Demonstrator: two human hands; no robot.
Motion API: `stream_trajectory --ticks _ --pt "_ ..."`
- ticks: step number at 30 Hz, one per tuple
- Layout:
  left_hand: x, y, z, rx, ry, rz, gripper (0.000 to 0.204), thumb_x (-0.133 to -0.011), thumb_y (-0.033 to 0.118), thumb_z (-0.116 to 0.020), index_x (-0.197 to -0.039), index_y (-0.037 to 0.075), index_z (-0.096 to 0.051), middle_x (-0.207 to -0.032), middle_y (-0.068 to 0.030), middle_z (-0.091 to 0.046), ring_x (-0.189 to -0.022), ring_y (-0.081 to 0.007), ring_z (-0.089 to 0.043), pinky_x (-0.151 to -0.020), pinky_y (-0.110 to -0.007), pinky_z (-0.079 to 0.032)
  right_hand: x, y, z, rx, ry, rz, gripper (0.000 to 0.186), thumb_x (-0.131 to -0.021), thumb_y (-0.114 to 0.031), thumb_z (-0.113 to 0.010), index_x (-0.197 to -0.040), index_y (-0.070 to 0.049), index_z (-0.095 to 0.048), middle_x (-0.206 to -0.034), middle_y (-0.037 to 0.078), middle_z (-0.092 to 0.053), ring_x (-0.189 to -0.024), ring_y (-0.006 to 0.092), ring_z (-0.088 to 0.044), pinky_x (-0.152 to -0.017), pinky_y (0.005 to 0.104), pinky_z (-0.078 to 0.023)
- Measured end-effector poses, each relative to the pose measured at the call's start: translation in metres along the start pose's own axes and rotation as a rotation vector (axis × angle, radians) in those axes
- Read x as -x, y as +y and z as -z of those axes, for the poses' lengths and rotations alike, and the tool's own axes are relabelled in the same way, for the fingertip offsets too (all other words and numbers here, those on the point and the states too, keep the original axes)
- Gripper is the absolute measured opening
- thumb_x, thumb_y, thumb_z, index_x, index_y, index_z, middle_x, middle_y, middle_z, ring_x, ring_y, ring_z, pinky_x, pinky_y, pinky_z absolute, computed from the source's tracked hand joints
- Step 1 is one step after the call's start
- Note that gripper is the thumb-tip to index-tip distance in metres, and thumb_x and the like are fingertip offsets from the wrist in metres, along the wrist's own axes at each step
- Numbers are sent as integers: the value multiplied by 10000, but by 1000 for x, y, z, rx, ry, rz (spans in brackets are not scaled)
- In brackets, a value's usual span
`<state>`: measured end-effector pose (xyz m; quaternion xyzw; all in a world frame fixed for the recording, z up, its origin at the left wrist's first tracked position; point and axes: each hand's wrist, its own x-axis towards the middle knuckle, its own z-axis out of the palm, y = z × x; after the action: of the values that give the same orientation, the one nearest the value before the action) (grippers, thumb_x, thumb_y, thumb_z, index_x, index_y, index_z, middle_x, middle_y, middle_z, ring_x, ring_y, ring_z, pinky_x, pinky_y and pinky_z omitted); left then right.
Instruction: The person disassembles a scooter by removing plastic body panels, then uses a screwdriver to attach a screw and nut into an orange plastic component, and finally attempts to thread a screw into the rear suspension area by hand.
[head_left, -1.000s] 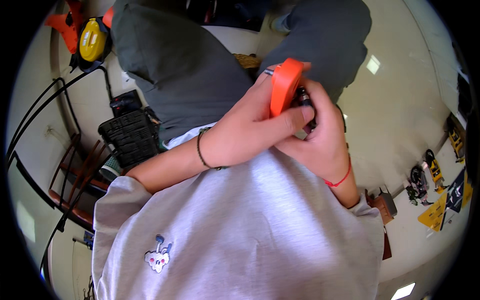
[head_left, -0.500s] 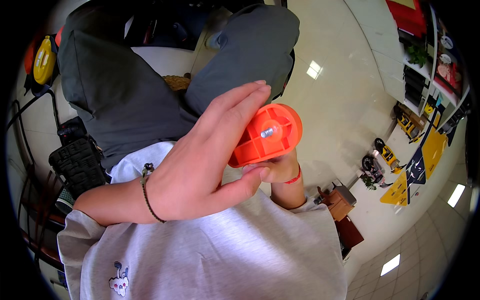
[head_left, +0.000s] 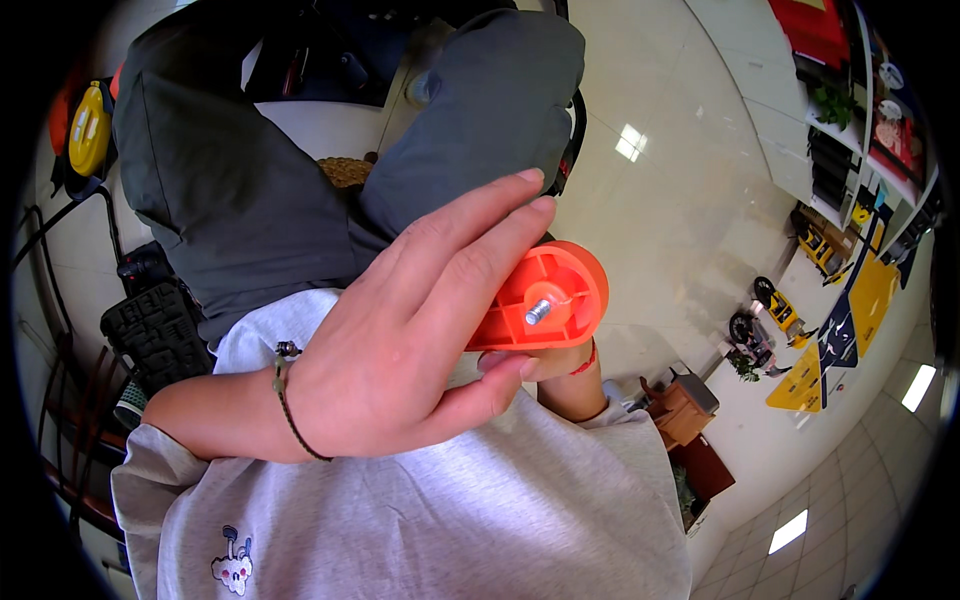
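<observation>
An orange plastic part with a rounded end and ribbed hollows is held in front of my chest. From its middle a silver threaded bolt sticks out. My left hand, wearing a dark cord bracelet, wraps the part's left side, its long fingers along the upper edge and its thumb below. My right hand, with a red string at the wrist, supports the part from behind and below. Most of the right fingers are hidden by the part and by my left hand.
My legs in dark grey trousers are bent ahead of me. At the left are a black molded case and a yellow object. Shelves, toy-like motorbikes and a brown wooden cabinet stand at the right.
The orange part has moved slightly lower and its bolt now points more downward. My left fingers have spread a little and come down over it.
</observation>
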<state>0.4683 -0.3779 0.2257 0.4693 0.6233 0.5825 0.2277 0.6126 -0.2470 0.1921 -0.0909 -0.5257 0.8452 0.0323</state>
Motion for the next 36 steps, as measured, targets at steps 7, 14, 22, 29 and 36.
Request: stream_trajectory --ticks 7,14,22,29,36 --pt "-6 7 -1 78 -162 216 720 -741 148 -688 -1339 -80 -359 -1363 -274 -382 -1195 -398 -470 -989 -415 -413 7 -2 1 25 61 -46 564 -703 -243 -833 -1117 22 -557 -1003 84 -640 -884 152 -600 -757 286 -482" --pt "4 -15 -31 -13 -19 21 750 -785 214 -691 -1358 -90 -315 -1354 -279 -388 -1198 -404 -470 -978 -411 -428 7 1 13 77 -25 31 493 -723 -166 -815 -1100 22 -561 -972 71 -644 -860 134 -600 -746 268 -475" --pt "-29 1 -13 153 -295 263 737 -825 175 -663 -1409 -49 -274 -1422 -256 -306 -1239 -377 -444 -994 -394 -423 3 -29 35 -21 149 40 568 -683 -35 -765 -1194 54 -534 -1157 141 -608 -1012 183 -603 -876 318 -473" --pt "-28 -29 -6 15 -296 585 634 -837 16 -595 -1405 -19 -316 -1401 -206 -369 -1178 -312 -511 -998 -377 -413 8 -36 141 -49 797 -41 485 -792 -59 -668 -1242 34 -511 -1121 97 -617 -993 156 -589 -787 292 -479" --pt "3 -85 29 -256 -289 877 375 -853 -34 -559 -1225 -32 -517 -1188 -162 -567 -1140 -238 -559 -951 -325 -454 -23 78 294 72 1035 -311 320 -784 -157 -716 -1057 -7 -642 -898 5 -653 -710 62 -540 -612 215 -420"
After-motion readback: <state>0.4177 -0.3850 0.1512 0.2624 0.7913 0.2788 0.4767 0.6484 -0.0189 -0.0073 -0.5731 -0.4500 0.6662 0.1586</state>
